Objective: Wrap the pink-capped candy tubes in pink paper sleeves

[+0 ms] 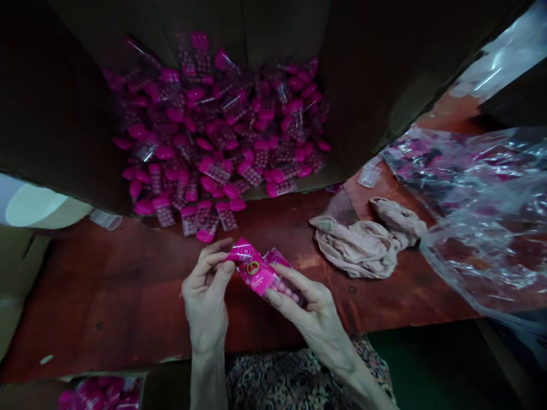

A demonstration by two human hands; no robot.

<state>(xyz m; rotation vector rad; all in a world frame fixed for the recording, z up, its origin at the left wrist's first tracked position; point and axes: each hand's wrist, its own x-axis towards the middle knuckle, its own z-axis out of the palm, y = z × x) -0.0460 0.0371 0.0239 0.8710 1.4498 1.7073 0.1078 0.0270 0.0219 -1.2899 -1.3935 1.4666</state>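
Observation:
Both hands hold a small pink candy pack [256, 270] with a printed label and pink balls showing at its lower right end. My left hand [209, 290] pinches the upper left corner between thumb and fingers. My right hand [305, 302] grips the lower right end, thumb in front and fingers behind. Behind this pack, a second pink printed piece [276, 257] shows partly, near my right fingers; the rest of it is hidden. Just beyond my hands, several clear containers of pink balls with pink caps [203, 219] lie on the red-brown table [141, 285].
A large cardboard box [363, 85] lies open ahead, with a heap of similar pink-capped containers [222, 125]. To the right are a crumpled cloth [359, 245] and a clear plastic bag [491, 228]. A white tub [47, 206] stands left; pink packs [102, 393] fill a box below.

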